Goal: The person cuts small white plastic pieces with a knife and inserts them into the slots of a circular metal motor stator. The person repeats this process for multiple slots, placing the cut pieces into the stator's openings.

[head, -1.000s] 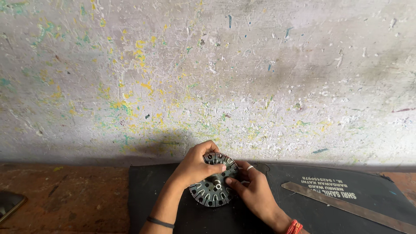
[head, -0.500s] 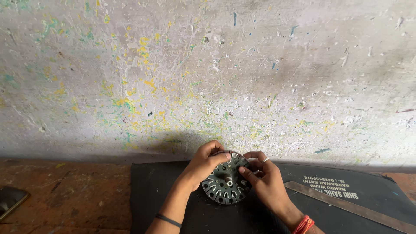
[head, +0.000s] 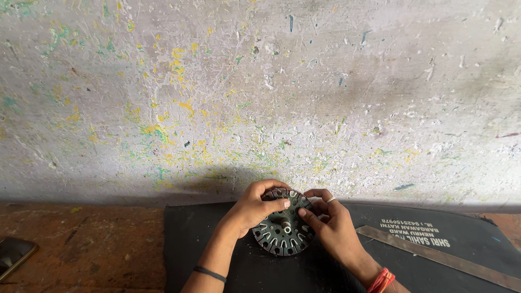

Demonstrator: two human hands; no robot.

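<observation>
A round dark metal slotted disc (head: 282, 230), like a motor stator core with a hub in its middle, rests tilted on a black mat (head: 206, 239). My left hand (head: 254, 209) grips its upper left rim, thumb on the face. My right hand (head: 331, 225) holds the right side, fingers pinching near the top edge. A ring is on one right finger, a red band on the right wrist and a dark band on the left forearm.
A long flat metal ruler (head: 439, 256) lies on the mat to the right. A dark phone (head: 13, 255) sits on the reddish floor at far left. A paint-speckled wall (head: 260, 92) rises right behind the mat.
The view has shifted a little. Both hands have stayed on the disc, and my fingers have moved along its top rim.
</observation>
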